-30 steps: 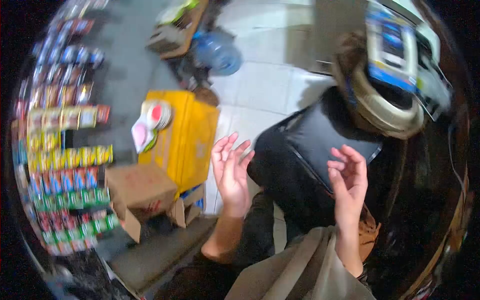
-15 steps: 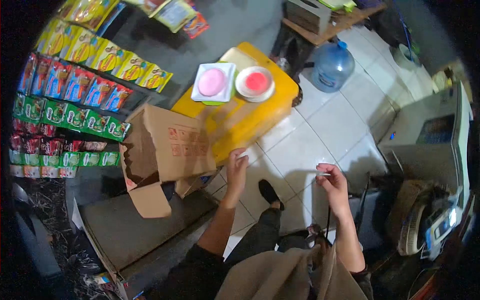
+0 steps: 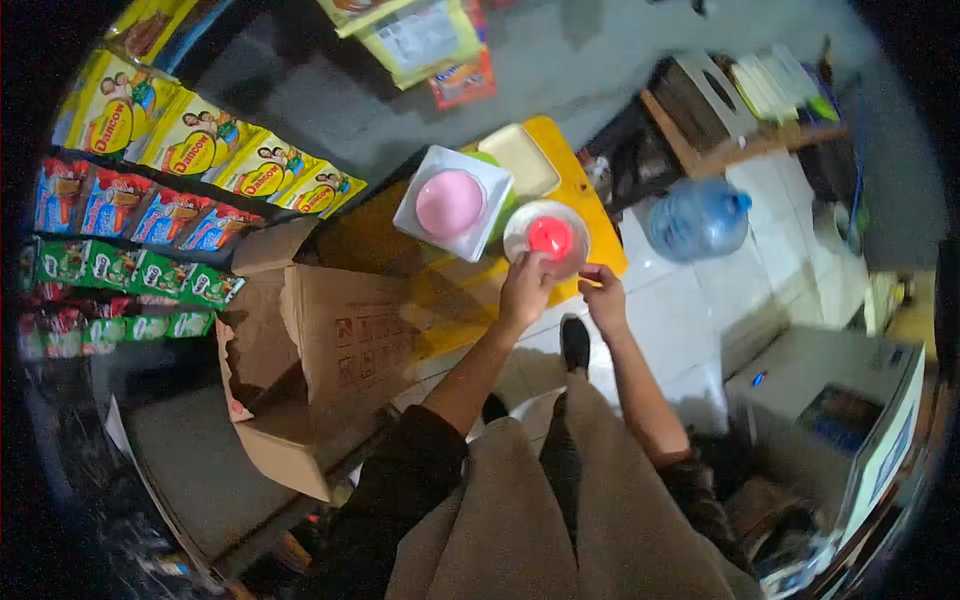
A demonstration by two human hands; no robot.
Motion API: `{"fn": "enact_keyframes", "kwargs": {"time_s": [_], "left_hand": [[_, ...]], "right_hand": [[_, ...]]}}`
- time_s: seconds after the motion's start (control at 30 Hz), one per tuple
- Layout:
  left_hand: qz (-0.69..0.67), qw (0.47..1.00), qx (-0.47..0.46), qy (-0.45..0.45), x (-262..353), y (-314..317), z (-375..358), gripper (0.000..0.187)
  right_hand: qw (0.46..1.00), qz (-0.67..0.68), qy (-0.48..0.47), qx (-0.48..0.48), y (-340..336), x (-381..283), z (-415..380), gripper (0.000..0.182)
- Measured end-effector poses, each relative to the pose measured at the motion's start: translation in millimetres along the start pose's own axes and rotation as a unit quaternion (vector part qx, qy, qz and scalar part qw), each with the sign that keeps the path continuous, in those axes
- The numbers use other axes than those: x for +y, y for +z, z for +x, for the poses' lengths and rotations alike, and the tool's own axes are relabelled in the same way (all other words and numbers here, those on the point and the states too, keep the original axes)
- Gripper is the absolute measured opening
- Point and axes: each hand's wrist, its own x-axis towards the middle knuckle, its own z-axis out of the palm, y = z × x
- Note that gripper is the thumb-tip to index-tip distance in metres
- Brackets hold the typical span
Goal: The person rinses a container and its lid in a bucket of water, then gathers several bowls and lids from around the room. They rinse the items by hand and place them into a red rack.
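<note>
Item: round clear container with red lid point(image 3: 547, 238), far end of the yellow crate top point(image 3: 585, 200), close to the crate's right edge where the top drops to the white tiled floor point(image 3: 670, 320)

Our left hand point(image 3: 525, 288) rests on the container's near rim, fingers together and curled against it; whether they actually clamp it we cannot tell. Our right hand point(image 3: 602, 297) sits just right of the container at the crate edge, fingertips pinched together; anything held between them is too small to make out

Adjacent, left: square white container with pink lid point(image 3: 452, 205), just beside the round one, seemingly stacked on something green we cannot identify. Beyond it, a pale rectangular tray point(image 3: 527, 160)

Open room: bare yellow surface near our hands; tiled floor open to the right as far as the blue water bottle point(image 3: 697, 217). Left is crowded: open cardboard box point(image 3: 330, 340), flaps raised, touching the crate's near side, then hanging sachet strips point(image 3: 180, 150) on the wall

Hidden or cut off: box interior dark; our legs covered by a tan cloth point(image 3: 540, 510); one black shoe point(image 3: 575, 343) shows between our arms; grey machine point(image 3: 850, 410) at right clipped by the frame's dark rim

Change since half a second ago: both hands, then low over the floor and well apart, have come up to the red-lidded container and now sit near each other
</note>
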Motion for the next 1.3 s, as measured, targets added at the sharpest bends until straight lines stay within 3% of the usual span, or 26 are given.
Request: {"fn": "enact_keyframes", "kwargs": {"time_s": [0.03,0.07,0.17,0.2,0.3,0.33,0.37,0.4,0.43,0.5,0.53,0.6,0.63,0.7,0.73,0.8,0.83,0.9,0.97,1.03,1.13,1.17,1.2,1.23,1.3], "left_hand": [[0.047,0.999,0.001,0.006,-0.9,8.9,18.7,0.027],[0.091,0.995,0.017,0.027,-4.2,14.8,32.4,0.031],[0.184,0.979,0.011,-0.085,-11.8,38.7,58.0,0.035],[0.249,0.965,0.063,-0.057,-14.6,47.1,57.6,0.034],[0.247,0.967,0.06,-0.032,-32.5,60.8,62.9,0.03],[0.243,0.967,0.067,-0.047,-19.1,50.6,62.7,0.03],[0.096,0.978,0.071,-0.169,-5.3,39.0,60.4,0.026],[-0.055,0.955,0.075,-0.282,4.4,28.2,57.5,0.023],[-0.056,0.952,0.084,-0.29,-0.6,26.3,51.7,0.023],[-0.091,0.94,0.221,-0.245,-16.6,22.9,41.1,0.022],[-0.091,0.938,0.228,-0.244,-24.0,20.7,35.7,0.022],[-0.005,0.916,0.362,-0.17,-32.7,15.0,22.4,0.023],[-0.006,0.911,0.374,-0.171,-30.3,10.4,13.9,0.023],[-0.372,0.819,0.39,-0.197,-20.0,-6.6,-3.7,0.032],[-0.369,0.812,0.408,-0.193,-9.0,-19.7,-15.8,0.032],[-0.4,0.794,0.375,-0.263,14.2,-45.2,-47.6,0.028],[-0.398,0.782,0.401,-0.265,22.1,-54.6,-63.2,0.028],[-0.433,0.707,0.453,-0.327,38.0,-62.7,-100.4,0.027],[-0.453,0.654,0.545,-0.266,63.5,-59.8,-146.7,0.024],[-0.441,0.599,0.615,-0.261,89.2,-47.2,-196.7,0.028],[-0.45,0.489,0.713,-0.223,156.4,-8.7,-277.3,0.042],[-0.389,0.435,0.781,-0.223,182.0,11.7,-301.1,0.042],[-0.308,0.392,0.819,-0.283,203.2,31.3,-327.1,0.043],[-0.228,0.34,0.845,-0.344,226.3,52.8,-352.7,0.044],[-0.103,0.251,0.907,-0.322,258.2,110.6,-396.1,0.044]], "right_hand": [[0.998,-0.05,-0.043,-0.001,2.1,-6.2,16.6,0.02],[0.996,-0.093,-0.011,-0.009,4.9,-11.4,33.6,0.019],[0.984,-0.163,-0.066,-0.014,7.1,-5.7,69.6,0.019],[0.977,-0.197,-0.077,-0.023,6.4,-9.5,77.9,0.017],[0.953,-0.275,-0.111,-0.063,2.9,-14.2,99.7,0.02],[0.916,-0.35,-0.133,-0.143,4.8,-19.0,106.7,0.028],[0.867,-0.42,-0.155,-0.221,6.7,-23.2,111.5,0.035],[0.845,-0.415,-0.213,-0.26,9.6,-21.7,115.0,0.048],[0.84,-0.416,-0.218,-0.27,13.0,-20.0,113.8,0.048],[0.789,-0.455,-0.327,-0.253,22.5,-24.7,107.0,0.054],[0.786,-0.454,-0.334,-0.254,25.8,-19.1,105.2,0.054],[0.814,-0.42,-0.344,-0.205,36.1,7.1,107.5,0.068],[0.809,-0.42,-0.355,-0.209,42.3,24.8,115.8,0.068],[0.856,-0.434,-0.134,-0.247,54.8,48.2,135.5,0.082],[0.851,-0.434,-0.151,-0.255,52.8,28.0,132.4,0.082],[0.778,-0.537,-0.2,-0.259,45.8,-7.7,123.0,0.087],[0.766,-0.537,-0.221,-0.275,47.8,4.7,136.2,0.087],[0.783,-0.391,-0.282,-0.394,52.8,53.2,178.9,0.078],[0.826,-0.207,-0.247,-0.462,47.9,12.8,166.0,0.071],[0.808,-0.226,-0.162,-0.519,49.5,-59.2,123.2,0.069],[0.741,-0.241,-0.18,-0.6,51.2,-106.0,27.6,0.064],[0.733,-0.164,-0.151,-0.642,51.1,-100.8,-4.5,0.058],[0.722,-0.089,-0.114,-0.677,49.6,-97.7,-37.4,0.053],[0.669,-0.129,-0.097,-0.726,43.6,-101.6,-75.9,0.049],[0.525,-0.171,-0.059,-0.831,33.5,-86.9,-146.1,0.044]]}}
